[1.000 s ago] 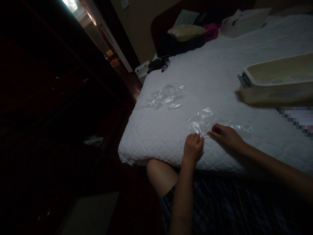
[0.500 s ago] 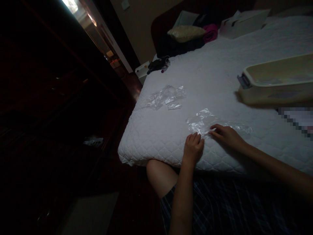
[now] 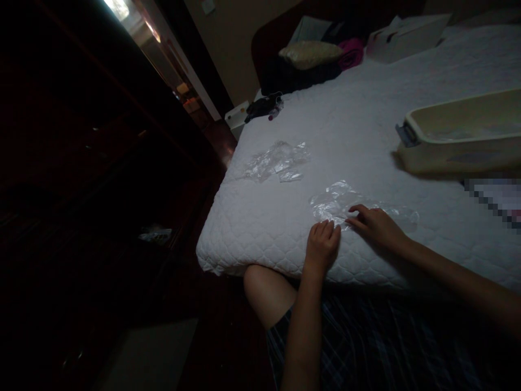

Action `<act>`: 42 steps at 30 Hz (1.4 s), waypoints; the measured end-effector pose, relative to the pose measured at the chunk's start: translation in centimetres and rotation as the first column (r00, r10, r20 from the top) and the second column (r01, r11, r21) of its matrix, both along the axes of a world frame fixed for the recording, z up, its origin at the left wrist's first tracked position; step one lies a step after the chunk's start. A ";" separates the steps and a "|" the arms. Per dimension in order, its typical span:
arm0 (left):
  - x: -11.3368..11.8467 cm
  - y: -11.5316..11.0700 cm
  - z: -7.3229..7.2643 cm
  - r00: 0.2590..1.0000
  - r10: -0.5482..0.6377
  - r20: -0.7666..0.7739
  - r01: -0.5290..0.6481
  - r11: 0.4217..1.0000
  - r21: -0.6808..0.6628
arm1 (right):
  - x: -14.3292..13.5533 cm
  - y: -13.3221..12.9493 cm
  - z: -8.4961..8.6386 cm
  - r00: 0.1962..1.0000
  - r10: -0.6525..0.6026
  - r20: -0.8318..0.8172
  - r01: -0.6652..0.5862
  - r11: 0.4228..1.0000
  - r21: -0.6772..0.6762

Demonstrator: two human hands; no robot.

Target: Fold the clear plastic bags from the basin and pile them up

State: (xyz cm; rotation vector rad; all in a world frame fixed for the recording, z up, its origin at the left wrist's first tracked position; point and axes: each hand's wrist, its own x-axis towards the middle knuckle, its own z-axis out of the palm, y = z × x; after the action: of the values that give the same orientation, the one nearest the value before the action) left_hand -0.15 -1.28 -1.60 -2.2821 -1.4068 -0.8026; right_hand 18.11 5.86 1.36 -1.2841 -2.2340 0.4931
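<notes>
A crumpled clear plastic bag (image 3: 334,196) lies spread near the front edge of the white quilted bed (image 3: 345,130). At the bag's near edge, my left hand (image 3: 323,244) has its fingers drawn together on the film, knuckles up. My right hand (image 3: 376,225) is just to the right, over the same bag, its thumb and forefinger held apart with a small gap. The part of the bag under that hand is hidden. Farther left on the bed is another crumpled piece of clear plastic (image 3: 277,161), touched by neither hand.
A cream plastic bin (image 3: 468,155) with a grey latch stands at the right. Toward the headboard are a white box (image 3: 407,41), a beige cushion (image 3: 311,54) and a magenta roll of cloth (image 3: 350,53). The bed's edge drops to a dark floor at left.
My right hand has shifted very slightly to the left over the bag. My left hand stays nearly where it was, as do the bag and the bin.
</notes>
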 end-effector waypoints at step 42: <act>0.9 -0.3 -0.4 0.994 -0.042 0.100 0.042 0.999 -0.003 | 4.4 -0.7 1.0 0.981 0.175 -0.084 -0.159 0.973 0.170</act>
State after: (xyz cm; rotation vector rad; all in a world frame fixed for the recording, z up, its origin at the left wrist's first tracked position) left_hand 0.78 -1.58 -2.04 -2.3116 -1.4087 -0.9391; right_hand 22.55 5.11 2.35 -0.9739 -2.2582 0.4151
